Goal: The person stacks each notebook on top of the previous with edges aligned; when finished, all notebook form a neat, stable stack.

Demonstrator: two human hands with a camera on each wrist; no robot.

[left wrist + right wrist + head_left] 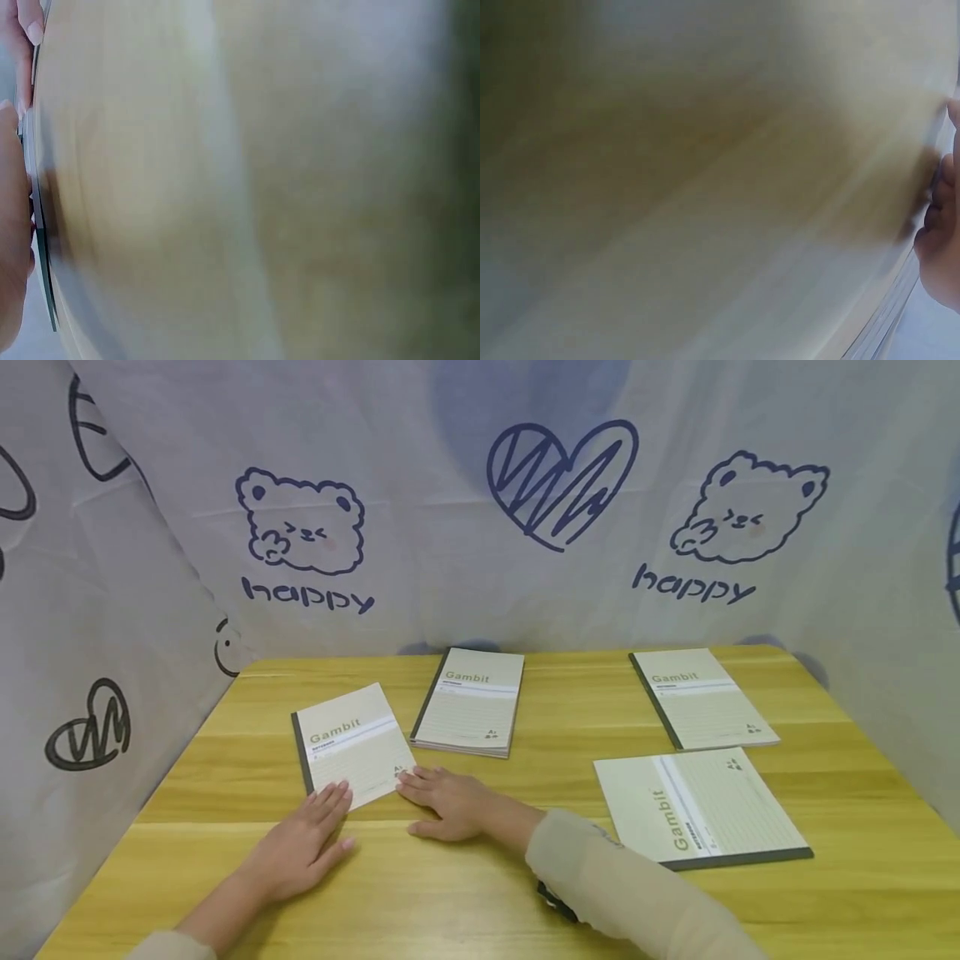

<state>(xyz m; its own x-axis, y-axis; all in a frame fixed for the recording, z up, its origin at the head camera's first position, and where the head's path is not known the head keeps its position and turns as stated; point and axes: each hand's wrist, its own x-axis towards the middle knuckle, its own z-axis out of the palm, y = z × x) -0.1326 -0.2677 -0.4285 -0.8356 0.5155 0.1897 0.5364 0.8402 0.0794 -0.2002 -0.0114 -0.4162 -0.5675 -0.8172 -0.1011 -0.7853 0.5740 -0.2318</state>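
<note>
Blurred wooden table [705, 187], right hand [941, 232] at edge

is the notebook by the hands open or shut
Shut. The notebook lies flat on the table with its Gambit front cover up and no pages spread. The left hand and right hand touch its near edge.

Four notebooks lie on the surface [480, 893]: near-left notebook [351, 745], stacked notebook [471, 702] behind it, far-right notebook [701, 697], near-right notebook [697, 810].

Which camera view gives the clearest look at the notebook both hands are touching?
The head view: the notebook lies whole on the table, cover readable, left hand and right hand at its near edge. Both wrist views show only blurred close-ups with fingers at the frame edge.
</note>
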